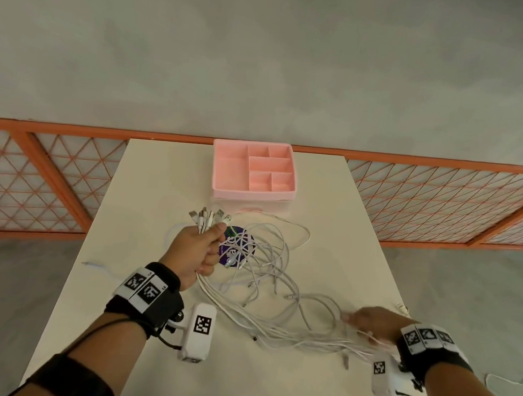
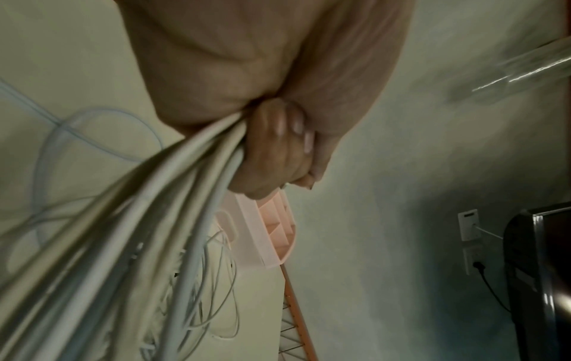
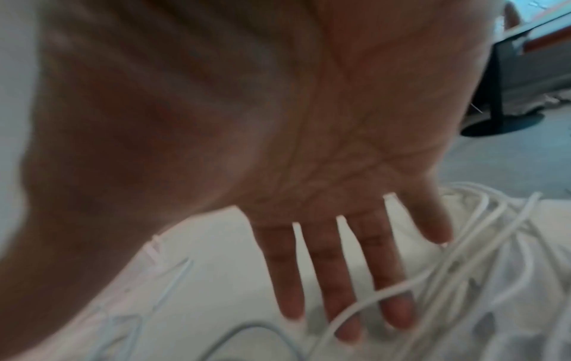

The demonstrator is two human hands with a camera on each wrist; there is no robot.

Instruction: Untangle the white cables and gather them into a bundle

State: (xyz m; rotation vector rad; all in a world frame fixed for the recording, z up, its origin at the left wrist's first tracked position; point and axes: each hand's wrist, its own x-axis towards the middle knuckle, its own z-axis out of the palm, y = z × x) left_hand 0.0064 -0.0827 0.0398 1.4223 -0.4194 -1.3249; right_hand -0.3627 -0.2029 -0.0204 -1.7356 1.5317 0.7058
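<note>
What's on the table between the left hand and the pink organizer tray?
In the head view, only the USB plugs fanning from the left hand; beyond them, bare table up to the pink organizer tray.

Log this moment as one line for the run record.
left hand: grips white cables near plug ends | right hand: open, fingers spread through strands | tangle on table: not yet bundled | pink organizer: untouched

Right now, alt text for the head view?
The left hand grips a bunch of white cables just below their USB plugs, while the open right hand rakes through the loose strands on the white table. A pink divided organizer tray sits behind.
</note>
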